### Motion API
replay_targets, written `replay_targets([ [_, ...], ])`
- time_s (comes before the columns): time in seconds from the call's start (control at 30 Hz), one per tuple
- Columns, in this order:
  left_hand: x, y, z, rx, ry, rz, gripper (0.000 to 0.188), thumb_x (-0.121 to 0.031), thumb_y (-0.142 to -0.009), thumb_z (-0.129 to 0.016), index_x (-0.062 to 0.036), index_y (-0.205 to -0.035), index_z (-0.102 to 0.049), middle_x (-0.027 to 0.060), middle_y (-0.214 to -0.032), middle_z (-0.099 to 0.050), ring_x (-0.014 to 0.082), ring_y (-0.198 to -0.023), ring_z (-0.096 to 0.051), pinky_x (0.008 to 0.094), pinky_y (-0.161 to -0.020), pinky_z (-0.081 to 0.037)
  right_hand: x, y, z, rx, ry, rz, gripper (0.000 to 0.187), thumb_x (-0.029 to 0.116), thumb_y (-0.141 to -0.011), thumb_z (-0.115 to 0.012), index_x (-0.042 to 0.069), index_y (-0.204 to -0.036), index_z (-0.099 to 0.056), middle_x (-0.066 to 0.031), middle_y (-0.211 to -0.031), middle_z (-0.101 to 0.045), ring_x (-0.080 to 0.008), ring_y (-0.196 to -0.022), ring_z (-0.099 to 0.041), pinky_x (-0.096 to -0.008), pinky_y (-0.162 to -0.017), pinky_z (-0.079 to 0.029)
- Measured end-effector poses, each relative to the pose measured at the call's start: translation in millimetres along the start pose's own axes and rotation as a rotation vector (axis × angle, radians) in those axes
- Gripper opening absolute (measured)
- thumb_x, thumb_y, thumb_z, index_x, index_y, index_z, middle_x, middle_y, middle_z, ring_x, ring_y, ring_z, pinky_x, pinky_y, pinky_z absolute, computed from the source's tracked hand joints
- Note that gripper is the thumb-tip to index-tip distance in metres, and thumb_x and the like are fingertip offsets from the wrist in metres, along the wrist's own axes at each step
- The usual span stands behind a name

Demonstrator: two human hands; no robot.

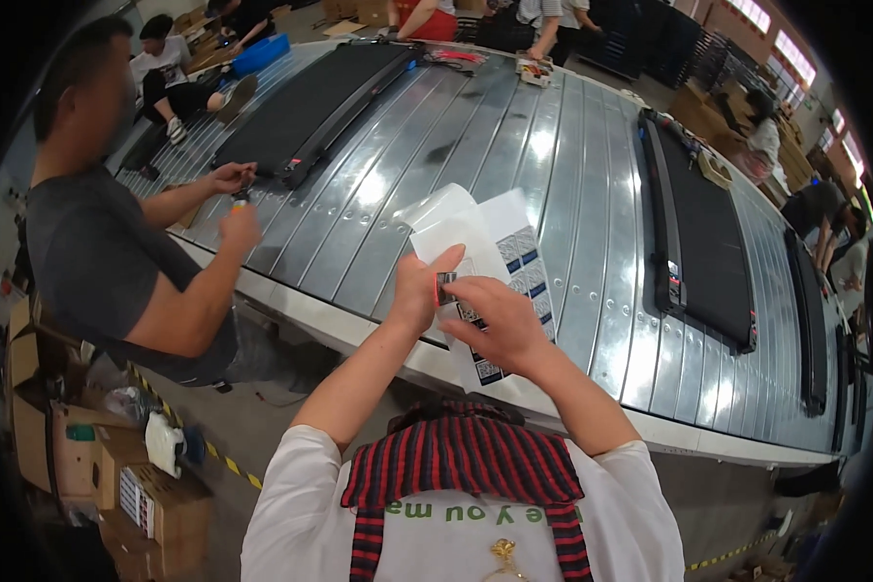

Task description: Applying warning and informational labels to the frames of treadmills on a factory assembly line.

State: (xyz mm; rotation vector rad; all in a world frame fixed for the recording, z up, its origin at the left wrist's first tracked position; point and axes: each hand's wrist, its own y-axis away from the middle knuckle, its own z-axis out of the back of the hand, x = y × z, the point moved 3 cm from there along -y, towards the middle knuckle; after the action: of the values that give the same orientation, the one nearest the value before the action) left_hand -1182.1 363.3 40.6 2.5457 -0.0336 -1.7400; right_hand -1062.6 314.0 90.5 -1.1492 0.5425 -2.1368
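L hand [416, 293] grips L edge of label sheets [470, 240], long axis fwd; R hand [502, 324] at small dark label [445, 278], grip unclear.

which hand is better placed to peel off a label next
Likely the right hand: its fingers reach over the front of the label sheets, while the left hand grips their left side.

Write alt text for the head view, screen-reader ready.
The left hand grips white label sheets above a ribbed metal table while the right hand touches a small dark piece. A co-worker in grey stands at left; black panels lie on the table.
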Motion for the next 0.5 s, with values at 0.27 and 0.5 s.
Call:
replay_targets([
  [0.27,-4.1,10.4,2.2,0.059,0.008,0.022,0.029,-0.016,-0.076,-0.063,0.0009,-0.098,-0.057,0.0056,-0.088,-0.06,0.0119,-0.075,-0.057,0.0247,-0.064,-0.045,-8.5,-6.2,7.1,-0.037,0.109,0.088,0.015,0.004,-0.072,-0.061,0.007,-0.087,-0.06,-0.0075,-0.073,-0.057,-0.0238,-0.062,-0.055,-0.0311,-0.053,-0.044],
  [0.5,-13.5,26.8,3.1,0.111,-0.019,0.052,0.026,-0.016,-0.077,-0.062,0.0002,-0.097,-0.058,0.004,-0.087,-0.059,0.011,-0.076,-0.055,0.0253,-0.067,-0.045,2.1,-3.2,-3.6,0.007,0.102,0.204,0.016,0.007,-0.071,-0.06,0.011,-0.087,-0.058,-0.0041,-0.072,-0.054,-0.0231,-0.065,-0.054,-0.0334,-0.052,-0.044],
])
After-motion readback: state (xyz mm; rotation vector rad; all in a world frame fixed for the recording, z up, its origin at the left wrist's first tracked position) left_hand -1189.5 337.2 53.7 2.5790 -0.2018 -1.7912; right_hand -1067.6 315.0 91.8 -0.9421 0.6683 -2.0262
